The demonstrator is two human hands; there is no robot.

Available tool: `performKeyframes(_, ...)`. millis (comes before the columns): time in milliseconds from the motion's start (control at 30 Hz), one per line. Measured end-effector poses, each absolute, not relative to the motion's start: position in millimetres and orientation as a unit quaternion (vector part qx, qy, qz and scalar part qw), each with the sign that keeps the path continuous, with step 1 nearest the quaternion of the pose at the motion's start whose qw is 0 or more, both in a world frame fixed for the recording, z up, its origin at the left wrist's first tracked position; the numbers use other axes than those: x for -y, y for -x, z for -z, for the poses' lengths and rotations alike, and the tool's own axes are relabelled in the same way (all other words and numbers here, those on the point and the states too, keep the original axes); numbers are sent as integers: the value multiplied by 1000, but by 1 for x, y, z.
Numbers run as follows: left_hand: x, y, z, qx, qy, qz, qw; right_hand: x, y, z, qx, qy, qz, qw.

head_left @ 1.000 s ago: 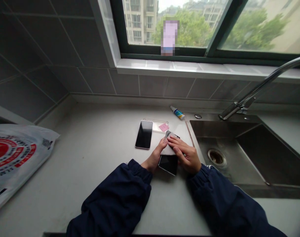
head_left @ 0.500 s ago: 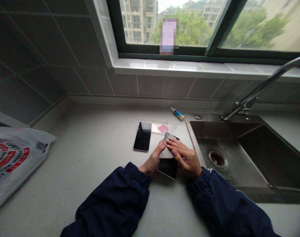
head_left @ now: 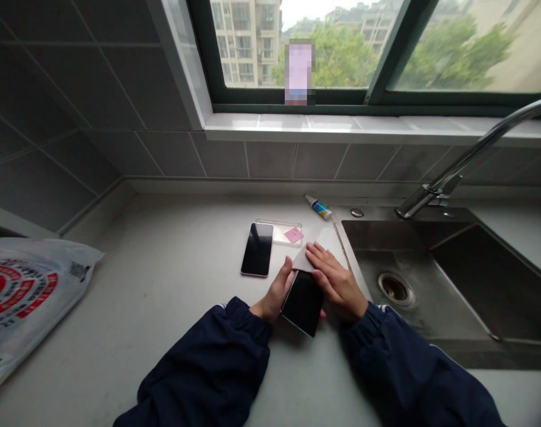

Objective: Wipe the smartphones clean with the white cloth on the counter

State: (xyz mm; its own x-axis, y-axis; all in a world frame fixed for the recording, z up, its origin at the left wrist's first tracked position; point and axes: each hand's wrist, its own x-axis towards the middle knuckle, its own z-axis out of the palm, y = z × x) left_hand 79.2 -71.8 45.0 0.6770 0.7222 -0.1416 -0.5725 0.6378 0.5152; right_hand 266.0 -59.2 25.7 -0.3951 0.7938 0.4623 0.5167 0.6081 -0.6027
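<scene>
A dark phone [head_left: 302, 302] lies tilted on the grey counter between my two hands. My left hand [head_left: 274, 295] grips its left edge, fingers curled around it. My right hand [head_left: 337, 283] lies over its right side with fingers pressed flat on a small grey cloth [head_left: 302, 261] at the phone's top end. A second black phone [head_left: 257, 257] lies flat just to the left. Behind it sit a clear phone case [head_left: 282, 232] and a pink slip [head_left: 293, 235].
A small tube [head_left: 319, 207] lies near the back wall. The steel sink [head_left: 430, 279] with drain and faucet [head_left: 466, 157] is right of my hands. A printed plastic bag [head_left: 25, 296] lies at the far left. A window ledge [head_left: 363, 127] runs along the back.
The cloth under my right fingers has slid from the phone's middle up to its top end, baring more of the dark screen. The phone has shifted slightly toward me.
</scene>
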Motion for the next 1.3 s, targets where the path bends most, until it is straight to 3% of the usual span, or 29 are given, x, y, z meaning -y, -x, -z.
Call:
performKeyframes(133,72,-78,-44,-170,-235,-345,893,60,-267,-24,811,410,-176,379)
performKeyframes(367,68,-81,-42,-194,-203,-429,859,75,-258,-35,868,240,-226,371)
performKeyframes(533,66,-79,-44,-208,-174,-431,860,81,-255,-37,865,204,-251,383)
performKeyframes(733,68,-79,-45,-192,-145,-414,878,72,-260,-27,877,298,-209,315)
performKeyframes(1000,72,-78,-48,-171,-158,-381,895,64,-265,-22,843,425,-166,286)
performKeyframes(1300,66,-77,-39,-211,-165,-417,869,77,-262,-32,869,229,-208,387)
